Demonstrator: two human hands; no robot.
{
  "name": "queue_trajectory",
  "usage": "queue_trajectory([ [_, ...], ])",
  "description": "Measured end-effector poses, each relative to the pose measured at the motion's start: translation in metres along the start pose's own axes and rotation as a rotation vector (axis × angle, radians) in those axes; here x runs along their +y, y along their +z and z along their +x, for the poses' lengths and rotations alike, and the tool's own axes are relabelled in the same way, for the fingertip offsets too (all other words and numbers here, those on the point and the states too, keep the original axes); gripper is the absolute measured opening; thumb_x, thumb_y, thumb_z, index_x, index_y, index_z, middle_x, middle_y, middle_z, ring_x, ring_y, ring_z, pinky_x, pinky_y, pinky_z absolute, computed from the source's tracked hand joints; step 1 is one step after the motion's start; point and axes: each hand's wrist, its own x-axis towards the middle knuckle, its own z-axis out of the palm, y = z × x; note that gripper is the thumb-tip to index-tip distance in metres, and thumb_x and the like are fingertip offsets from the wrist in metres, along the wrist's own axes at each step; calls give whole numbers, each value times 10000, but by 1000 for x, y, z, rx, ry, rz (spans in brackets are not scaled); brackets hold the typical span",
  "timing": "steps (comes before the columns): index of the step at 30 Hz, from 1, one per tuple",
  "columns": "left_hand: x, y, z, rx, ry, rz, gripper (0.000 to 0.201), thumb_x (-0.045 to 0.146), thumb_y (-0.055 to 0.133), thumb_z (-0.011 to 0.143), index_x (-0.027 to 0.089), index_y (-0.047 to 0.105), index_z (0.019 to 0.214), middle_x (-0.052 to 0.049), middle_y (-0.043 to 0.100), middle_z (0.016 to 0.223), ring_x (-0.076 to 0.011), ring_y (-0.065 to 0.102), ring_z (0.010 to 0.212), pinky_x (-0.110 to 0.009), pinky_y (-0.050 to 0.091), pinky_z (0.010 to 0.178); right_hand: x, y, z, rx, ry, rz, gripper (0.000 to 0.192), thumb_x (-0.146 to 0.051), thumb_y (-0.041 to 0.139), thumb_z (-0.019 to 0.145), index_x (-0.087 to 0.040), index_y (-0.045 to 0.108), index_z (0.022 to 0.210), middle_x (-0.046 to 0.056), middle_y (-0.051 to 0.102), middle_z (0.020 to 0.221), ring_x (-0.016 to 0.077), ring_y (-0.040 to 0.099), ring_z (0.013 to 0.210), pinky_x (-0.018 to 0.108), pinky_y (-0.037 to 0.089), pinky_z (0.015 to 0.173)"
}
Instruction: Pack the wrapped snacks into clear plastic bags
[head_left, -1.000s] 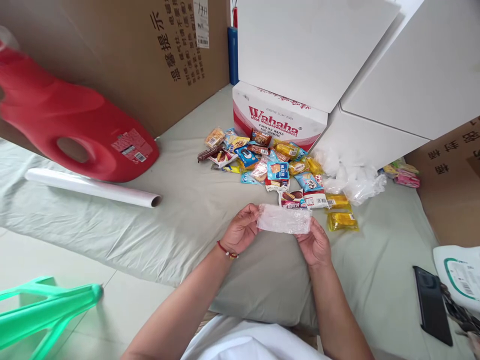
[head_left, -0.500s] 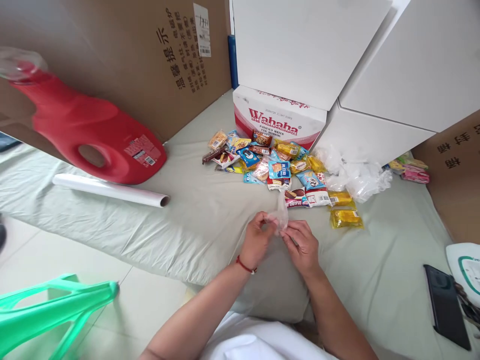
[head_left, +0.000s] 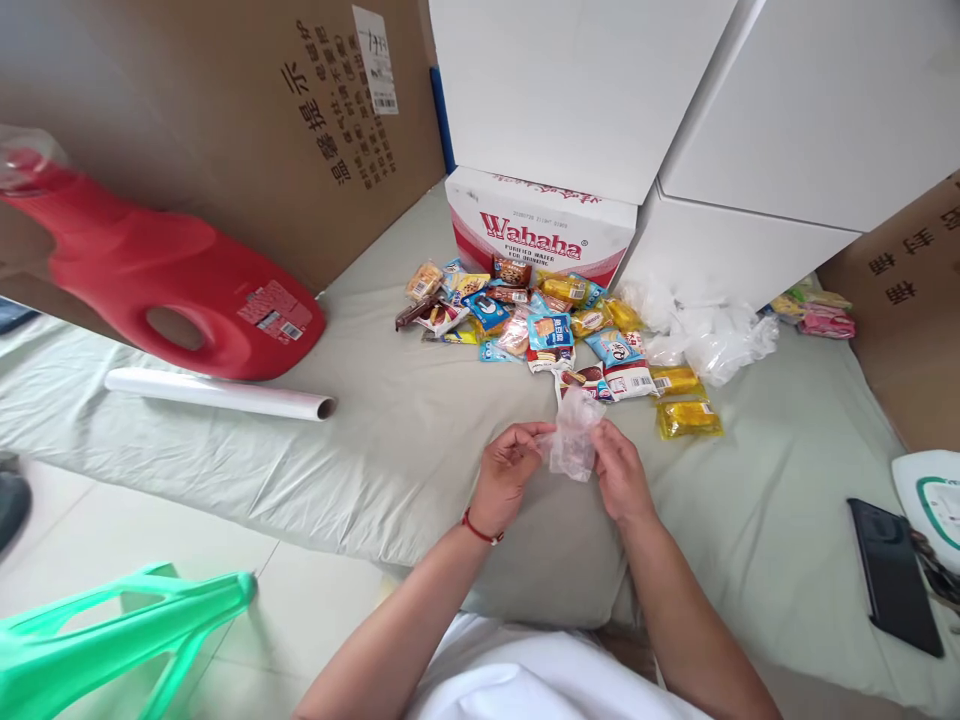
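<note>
Between my two hands hangs a small clear plastic bag (head_left: 576, 440), crumpled and partly spread. My left hand (head_left: 510, 470), with a red cord bracelet on its wrist, pinches the bag's left edge. The fingers of my right hand (head_left: 621, 468) are closed on its right side. Just beyond the bag lies a pile of wrapped snacks (head_left: 550, 330) in blue, white, yellow and brown packets. Two yellow packets (head_left: 688, 420) sit at the pile's near right side. Further right is a heap of clear plastic bags (head_left: 720, 340).
A Wahaha carton (head_left: 540, 225) stands behind the snacks, against white cabinets (head_left: 577, 90). To the left are a red jug (head_left: 187, 280), a white roll (head_left: 217, 393), a big cardboard box (head_left: 225, 120) and a green stool (head_left: 127, 630). A black phone (head_left: 896, 575) lies at the right.
My hands have moved apart, and the plastic bag, bunched and narrow before, is now spread wider between them. The whole view has shifted slightly.
</note>
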Motion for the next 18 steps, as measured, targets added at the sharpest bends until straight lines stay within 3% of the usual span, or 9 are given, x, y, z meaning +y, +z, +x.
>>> queue_trajectory([
  [4, 3, -4, 6, 141, -59, -173, 278, 258, 824, 671, 198, 555, 707, -37, 717, 985, -162, 649, 879, -313, 514, 819, 0, -2, 4, 89, 50, 23, 373, -522, 866, 698, -201, 716, 814, 6, 663, 768, 143, 551, 677, 269, 467, 620],
  [9, 13, -14, 16, 281, -165, -342, 307, 139, 784, 524, 194, 527, 682, 28, 598, 735, -115, 598, 729, -231, 465, 668, -5, -5, 6, 102, 132, 169, 408, -549, 861, 683, -204, 677, 799, 36, 661, 831, 129, 524, 653, 227, 429, 516],
  [12, 11, -11, 13, 260, -129, -298, 266, 144, 757, 559, 198, 551, 718, 26, 578, 771, -108, 573, 732, -231, 440, 660, -5, -1, 3, 32, 42, 111, 516, -685, 722, 790, -220, 710, 1013, 90, 704, 1031, 192, 617, 840, 281, 521, 635],
  [14, 9, -6, 9, 224, -107, -268, 236, 147, 732, 580, 194, 540, 708, 24, 554, 778, -98, 532, 704, -235, 401, 643, -2, 2, 1, -18, 16, 30, 542, -666, 752, 776, -226, 709, 1089, 85, 713, 1069, 207, 630, 895, 310, 533, 724],
  [18, 8, -1, -1, 115, -97, -267, 229, 148, 644, 530, 191, 578, 745, 2, 517, 819, -118, 471, 733, -262, 373, 682, 2, 3, 1, 19, 34, -13, 389, -531, 861, 700, -208, 705, 853, -8, 631, 741, 132, 513, 645, 263, 443, 616],
])
